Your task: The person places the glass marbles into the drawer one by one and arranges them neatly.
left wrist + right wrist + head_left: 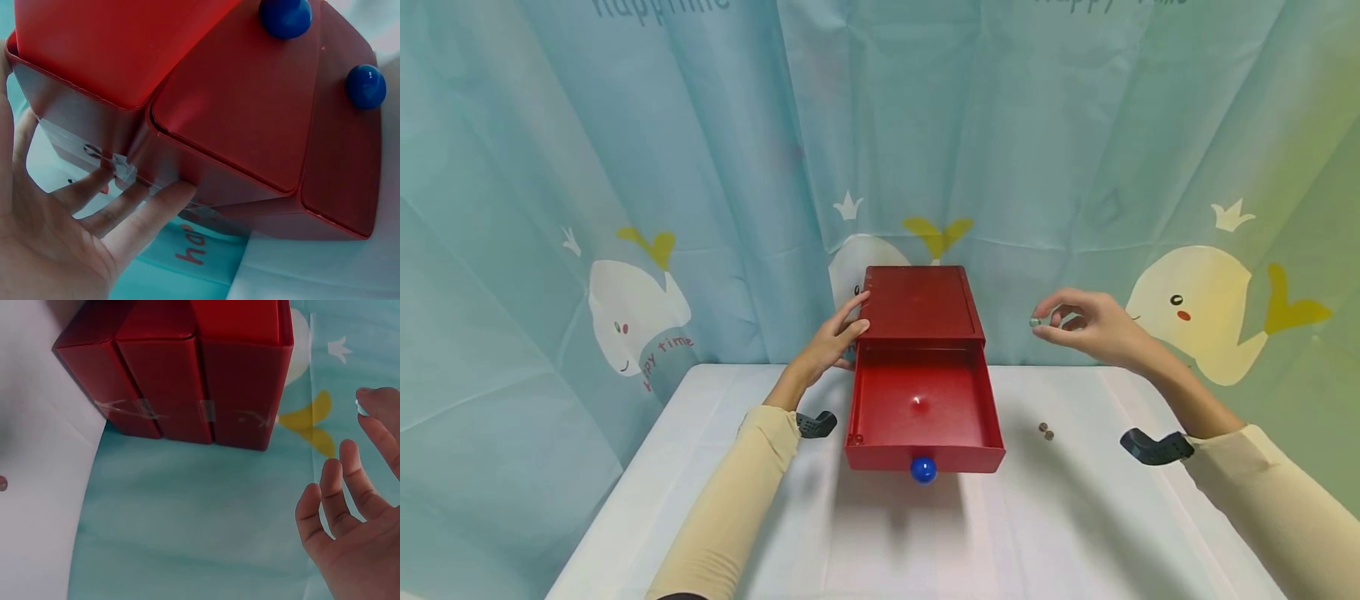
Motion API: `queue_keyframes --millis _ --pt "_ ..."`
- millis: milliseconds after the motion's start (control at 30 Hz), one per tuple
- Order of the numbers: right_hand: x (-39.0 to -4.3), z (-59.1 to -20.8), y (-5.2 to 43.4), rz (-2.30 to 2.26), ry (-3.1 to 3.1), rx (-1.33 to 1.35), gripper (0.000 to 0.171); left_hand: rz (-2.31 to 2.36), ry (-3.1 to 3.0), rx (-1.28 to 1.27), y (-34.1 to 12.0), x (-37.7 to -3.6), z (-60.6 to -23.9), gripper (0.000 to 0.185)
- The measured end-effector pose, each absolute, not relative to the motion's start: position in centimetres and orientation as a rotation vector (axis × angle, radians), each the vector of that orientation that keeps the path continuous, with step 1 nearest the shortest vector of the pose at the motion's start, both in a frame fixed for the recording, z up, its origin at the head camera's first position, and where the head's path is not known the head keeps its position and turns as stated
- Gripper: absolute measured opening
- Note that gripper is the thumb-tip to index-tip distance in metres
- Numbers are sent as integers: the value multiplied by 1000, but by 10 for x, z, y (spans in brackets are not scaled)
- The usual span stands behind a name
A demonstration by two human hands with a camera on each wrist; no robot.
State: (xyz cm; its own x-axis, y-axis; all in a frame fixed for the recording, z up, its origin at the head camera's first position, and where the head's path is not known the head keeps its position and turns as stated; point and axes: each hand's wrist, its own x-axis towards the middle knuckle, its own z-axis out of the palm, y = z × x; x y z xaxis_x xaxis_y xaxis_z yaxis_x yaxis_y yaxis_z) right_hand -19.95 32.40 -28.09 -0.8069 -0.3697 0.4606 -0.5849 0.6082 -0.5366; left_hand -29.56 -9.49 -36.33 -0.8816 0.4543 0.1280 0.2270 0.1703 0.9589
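A red drawer unit stands on the table, its top drawer pulled out, with a blue round knob on the front. Several small brownish round pieces lie in the drawer's front left corner. My left hand rests against the unit's left side, and in the left wrist view its extended fingers touch that wall. Right of the unit, raised above the table, my right hand pinches a small shiny pale piece between thumb and forefinger; its exact kind is too small to tell.
Two small brown round pieces lie on the white table right of the drawer. Lower drawers with blue knobs show in the left wrist view. A teal curtain with whale prints hangs close behind the unit.
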Motion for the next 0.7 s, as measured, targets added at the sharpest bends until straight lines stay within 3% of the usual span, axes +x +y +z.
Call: queue_keyframes --millis 700 --pt "-217 -249 246 1034 -2675 1260 15 1799 2247 682 -94 -294 -362 64"
